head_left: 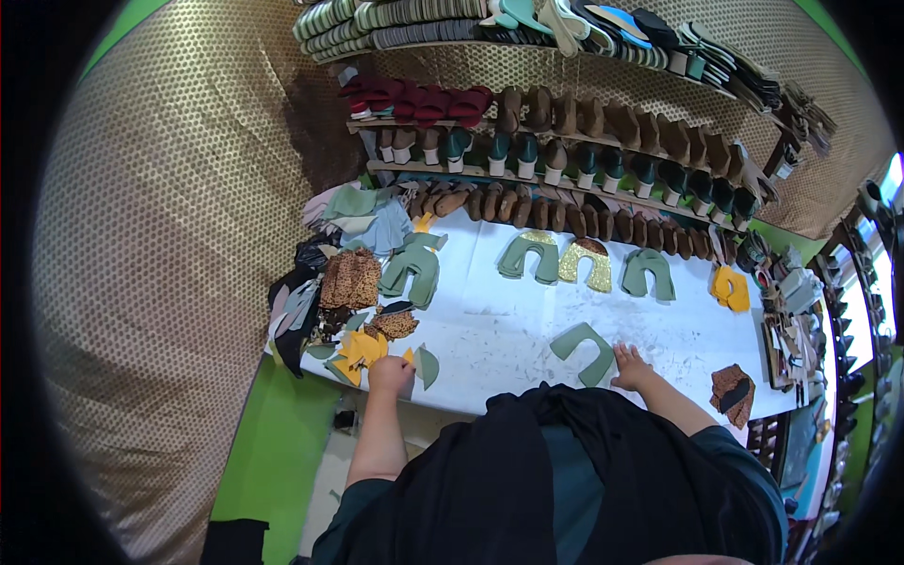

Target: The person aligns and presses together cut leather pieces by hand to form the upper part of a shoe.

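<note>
My left hand (389, 375) is closed at the table's near left edge, among scraps. Right beside its fingers are a green half-moon piece (427, 367) and a small yellow tip; whether it grips either is hidden. Under and behind it lie yellow cut pieces (363, 349). My right hand (633, 368) rests on the white table (471, 325), fingers spread. Just left of it lies a green U-shaped shoe-upper piece (595, 350), its fingertips close to the piece's edge.
Farther back lie green U-shaped pieces (648, 275), a glittery gold one (585, 265) and yellow pieces (730, 288). Leopard-print material (350, 280) is heaped at left; a brown patterned scrap (732, 395) lies at right. Shelves of shoe lasts (603, 121) line the back wall.
</note>
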Demonstrator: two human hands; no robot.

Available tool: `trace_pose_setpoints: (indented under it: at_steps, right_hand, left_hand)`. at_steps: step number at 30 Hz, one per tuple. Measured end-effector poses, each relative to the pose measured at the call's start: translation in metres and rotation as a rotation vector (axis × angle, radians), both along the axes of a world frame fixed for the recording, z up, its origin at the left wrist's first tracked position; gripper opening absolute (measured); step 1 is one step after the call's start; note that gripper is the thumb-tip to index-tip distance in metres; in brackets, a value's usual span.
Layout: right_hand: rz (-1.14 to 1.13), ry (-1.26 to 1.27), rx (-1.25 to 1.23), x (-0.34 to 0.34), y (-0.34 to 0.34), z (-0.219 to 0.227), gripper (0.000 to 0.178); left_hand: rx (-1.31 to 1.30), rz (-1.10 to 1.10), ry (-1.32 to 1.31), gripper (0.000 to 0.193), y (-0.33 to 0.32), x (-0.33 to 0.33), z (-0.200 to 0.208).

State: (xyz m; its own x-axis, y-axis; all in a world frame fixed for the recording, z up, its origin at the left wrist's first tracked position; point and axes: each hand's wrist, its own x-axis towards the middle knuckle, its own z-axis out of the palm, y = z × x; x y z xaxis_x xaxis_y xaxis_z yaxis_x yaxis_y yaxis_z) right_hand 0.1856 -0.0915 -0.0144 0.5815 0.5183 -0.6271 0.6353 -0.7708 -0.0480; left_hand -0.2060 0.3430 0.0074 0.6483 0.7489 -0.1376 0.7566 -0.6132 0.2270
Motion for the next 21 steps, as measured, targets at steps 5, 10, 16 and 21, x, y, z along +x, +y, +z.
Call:
trace_pose_setpoints:
  at_steps: [5,10,16,21]
  right_hand:
    - [-0.013,-0.001,0.006,-0.008,0.008,0.009,0.108]
    - [-0.051,0.000,-0.003,-0.013,0.013,0.012,0.107]
    - [-0.070,-0.023,-0.016,-0.015,0.016,0.008,0.107]
    - [-0.092,-0.046,-0.013,-0.015,0.014,0.006,0.106]
  left_hand:
    - [0.093,0.053,-0.159,0.027,0.016,-0.011,0.000]
    - [0.280,0.068,-0.526,0.024,0.031,-0.020,-0.026]
    - [0.282,0.143,-0.278,0.048,0.049,-0.019,-0.036]
    - [0.099,0.345,-0.044,0.060,0.064,0.012,-0.015]
